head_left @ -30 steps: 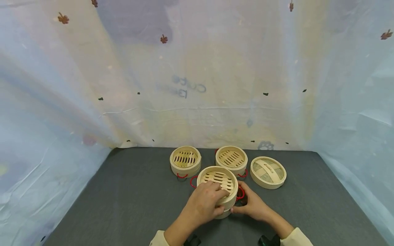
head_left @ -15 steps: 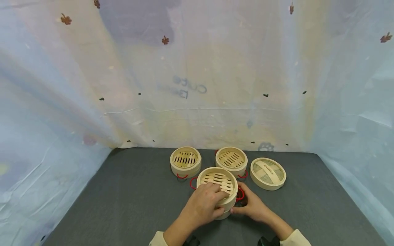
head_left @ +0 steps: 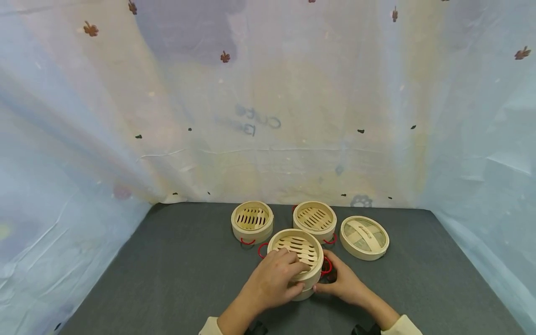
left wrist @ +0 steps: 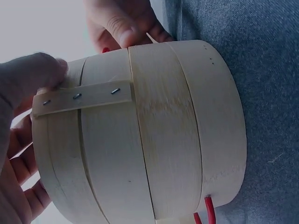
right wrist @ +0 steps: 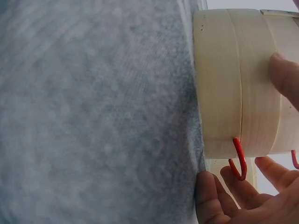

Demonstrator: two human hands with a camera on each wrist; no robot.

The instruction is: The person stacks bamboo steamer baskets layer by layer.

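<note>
Two round bamboo steamer baskets stand stacked at the table's front middle. The upper basket (head_left: pixel 311 279) has a slatted base inside and red cord loops at its sides; the lower basket (head_left: pixel 302 296) shows only in part below it in the head view. My left hand (head_left: pixel 272 281) grips the upper basket's near rim, thumb outside and fingers over the edge. From the right, my right hand (head_left: pixel 345 283) holds the stack, its thumb (right wrist: pixel 286 79) pressed near the seam between baskets. The other right-hand fingers (right wrist: pixel 240 186) curl behind the wall, by a red cord loop (right wrist: pixel 240 161).
Behind the stack are a bamboo basket (head_left: pixel 252 222) on the left and another basket (head_left: pixel 315 221) on the right, close to the stack. A woven bamboo lid (head_left: pixel 364 237) lies right of them. Patterned sheeting (head_left: pixel 268 102) encloses the dark grey table (head_left: pixel 180 270).
Both hands keep the same hold on the stack, which stays in place. The head view has tilted up very slightly, so everything sits a little lower.
</note>
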